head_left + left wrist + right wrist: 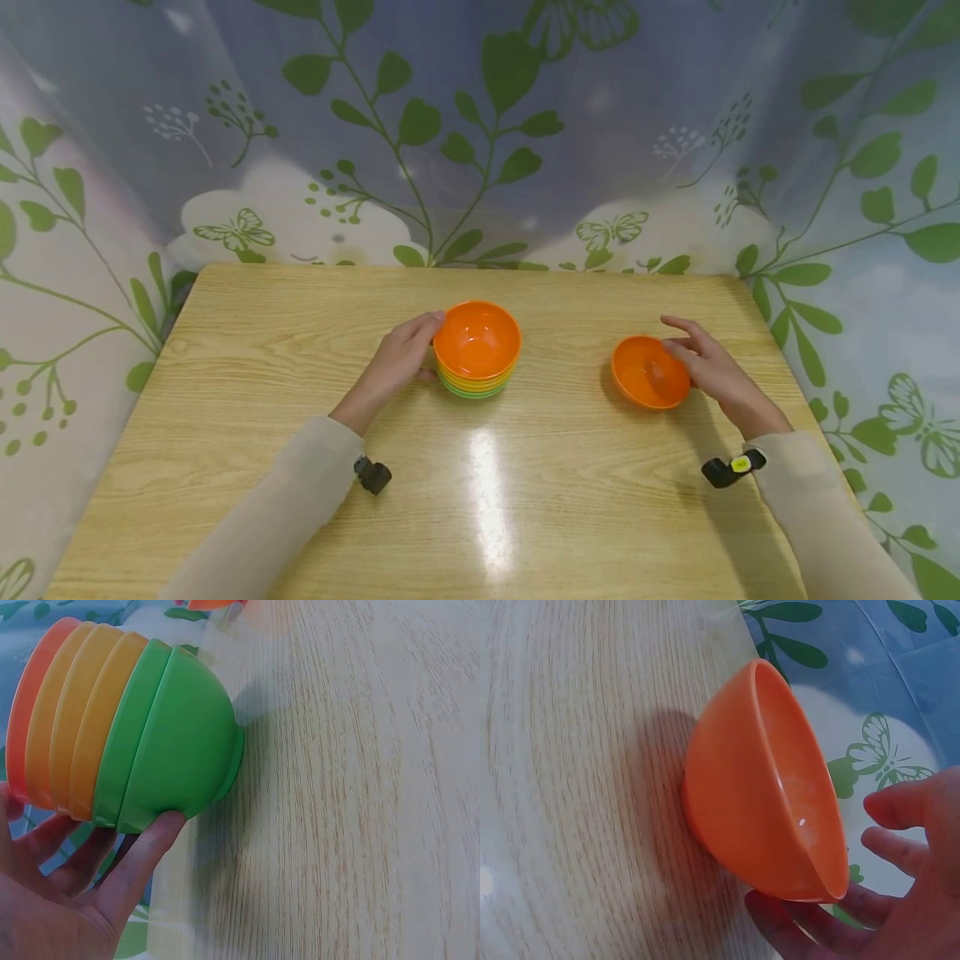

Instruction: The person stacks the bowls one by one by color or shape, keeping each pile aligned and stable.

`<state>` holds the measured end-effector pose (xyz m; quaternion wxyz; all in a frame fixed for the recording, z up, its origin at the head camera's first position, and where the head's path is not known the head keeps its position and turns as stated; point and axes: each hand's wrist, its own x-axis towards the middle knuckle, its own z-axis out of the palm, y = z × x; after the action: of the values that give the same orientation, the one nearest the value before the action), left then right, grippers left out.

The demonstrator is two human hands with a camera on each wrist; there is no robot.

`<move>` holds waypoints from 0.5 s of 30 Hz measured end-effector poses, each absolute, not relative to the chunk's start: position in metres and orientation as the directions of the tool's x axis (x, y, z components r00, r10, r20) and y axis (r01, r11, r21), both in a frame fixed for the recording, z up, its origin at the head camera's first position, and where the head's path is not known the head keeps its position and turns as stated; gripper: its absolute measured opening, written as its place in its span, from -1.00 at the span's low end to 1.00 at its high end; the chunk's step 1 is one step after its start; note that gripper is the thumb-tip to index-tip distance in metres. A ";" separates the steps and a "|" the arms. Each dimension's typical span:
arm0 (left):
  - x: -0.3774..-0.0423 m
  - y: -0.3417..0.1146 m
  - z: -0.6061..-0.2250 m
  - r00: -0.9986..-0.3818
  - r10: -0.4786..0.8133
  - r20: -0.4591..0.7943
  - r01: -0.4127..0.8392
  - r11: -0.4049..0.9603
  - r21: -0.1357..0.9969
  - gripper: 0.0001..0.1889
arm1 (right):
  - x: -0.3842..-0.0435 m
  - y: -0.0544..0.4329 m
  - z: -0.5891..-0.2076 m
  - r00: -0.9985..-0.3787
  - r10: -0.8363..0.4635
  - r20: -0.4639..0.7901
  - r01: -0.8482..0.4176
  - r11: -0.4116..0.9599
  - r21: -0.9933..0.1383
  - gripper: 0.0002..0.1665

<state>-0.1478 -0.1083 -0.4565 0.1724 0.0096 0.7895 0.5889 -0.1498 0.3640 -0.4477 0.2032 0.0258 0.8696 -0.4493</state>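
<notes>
A stack of nested bowls [477,342] stands on the wooden table, an orange one on top, yellow ones beneath and green ones at the bottom. My left hand [397,357] touches the left side of this stack, its fingers spread between the top rim and the base. In the left wrist view, one digit lies against the lowest green bowl [184,742]. To the right sits a single orange bowl [731,780]. My right hand [712,367] is at its right rim, with fingertips against the outer wall and other fingers stretched out beyond the opening.
The light wooden table [300,508] ends at a back edge against a leaf-and-butterfly patterned curtain [420,125]. Table surface lies between the stack and the single bowl. Each wrist carries a small black camera.
</notes>
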 end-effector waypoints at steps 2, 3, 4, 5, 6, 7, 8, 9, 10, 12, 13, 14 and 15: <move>-0.148 -0.108 -0.457 -0.941 0.218 -0.260 -0.187 0.308 0.933 -0.26 | -0.149 0.363 -0.448 -0.913 -0.142 -0.384 0.228 0.602 -0.765 -0.19; -0.148 -0.108 -0.456 -0.941 0.217 -0.260 -0.187 0.310 0.932 -0.26 | -0.148 0.363 -0.448 -0.911 -0.144 -0.387 0.228 0.606 -0.762 -0.19; -0.148 -0.108 -0.456 -0.941 0.217 -0.261 -0.186 0.311 0.932 -0.26 | -0.148 0.362 -0.448 -0.909 -0.146 -0.390 0.228 0.610 -0.759 -0.19; -0.148 -0.108 -0.456 -0.941 0.216 -0.261 -0.187 0.313 0.931 -0.26 | -0.147 0.362 -0.448 -0.907 -0.148 -0.395 0.230 0.611 -0.757 -0.20; -0.148 -0.108 -0.456 -0.941 0.215 -0.262 -0.188 0.313 0.931 -0.26 | -0.146 0.361 -0.448 -0.905 -0.152 -0.397 0.230 0.612 -0.757 -0.19; -0.148 -0.108 -0.456 -0.941 0.215 -0.263 -0.188 0.313 0.931 -0.26 | -0.146 0.361 -0.448 -0.904 -0.153 -0.400 0.229 0.616 -0.754 -0.19; -0.148 -0.108 -0.456 -0.940 0.215 -0.264 -0.190 0.312 0.931 -0.26 | -0.145 0.360 -0.449 -0.903 -0.154 -0.401 0.228 0.618 -0.752 -0.20; -0.147 -0.108 -0.456 -0.940 0.215 -0.265 -0.191 0.311 0.931 -0.26 | -0.145 0.360 -0.449 -0.902 -0.156 -0.403 0.230 0.618 -0.752 -0.20; -0.147 -0.108 -0.456 -0.940 0.216 -0.265 -0.192 0.309 0.931 -0.26 | -0.145 0.360 -0.450 -0.901 -0.157 -0.405 0.231 0.617 -0.752 -0.20; -0.147 -0.108 -0.456 -0.940 0.216 -0.266 -0.193 0.307 0.932 -0.26 | -0.144 0.359 -0.451 -0.901 -0.158 -0.405 0.231 0.616 -0.754 -0.21; -0.147 -0.108 -0.457 -0.939 0.216 -0.266 -0.194 0.305 0.932 -0.25 | -0.144 0.358 -0.452 -0.901 -0.158 -0.404 0.229 0.616 -0.754 -0.22; -0.147 -0.109 -0.457 -0.940 0.216 -0.266 -0.194 0.304 0.933 -0.26 | -0.144 0.358 -0.453 -0.901 -0.160 -0.404 0.231 0.610 -0.758 -0.23; -0.147 -0.109 -0.457 -0.940 0.216 -0.265 -0.194 0.303 0.933 -0.25 | -0.143 0.358 -0.453 -0.902 -0.162 -0.401 0.229 0.609 -0.760 -0.23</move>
<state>-0.1473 -0.1085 -0.4567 0.1733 0.0071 0.7883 0.5903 -0.1432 0.3578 -0.4530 0.2210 0.0194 0.8692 -0.4419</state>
